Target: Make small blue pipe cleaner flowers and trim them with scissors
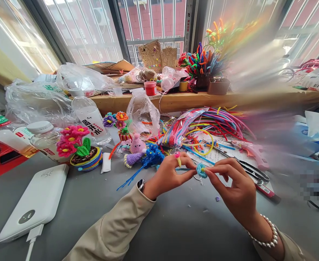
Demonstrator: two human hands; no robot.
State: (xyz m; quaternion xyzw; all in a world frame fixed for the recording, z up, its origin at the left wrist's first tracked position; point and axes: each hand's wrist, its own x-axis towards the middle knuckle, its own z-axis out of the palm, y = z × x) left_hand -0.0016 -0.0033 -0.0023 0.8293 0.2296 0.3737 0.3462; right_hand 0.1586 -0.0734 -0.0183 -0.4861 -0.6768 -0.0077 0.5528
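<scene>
Between my two hands, above the grey table (159,232), is a small light-blue pipe-cleaner flower (201,170) with a bit of yellow at its middle. My left hand (172,174) pinches it from the left, where a blue stem runs back under the fingers. From the right, my right hand (234,185) has thumb and forefinger closed on the flower's edge. A ring with a pink top (178,156) sits on a left finger. Dark-blue pipe-cleaner flowers (152,155) lie just left of my left hand, beside a crocheted pink-and-purple doll (137,146).
Pipe cleaners (181,127) in a plastic bag lie behind my hands. Scissors (253,170) and a utility knife (268,192) are at the right. A power bank (36,199), potted pink flowers (73,141) and bottles (90,116) stand left. A blur covers the far right.
</scene>
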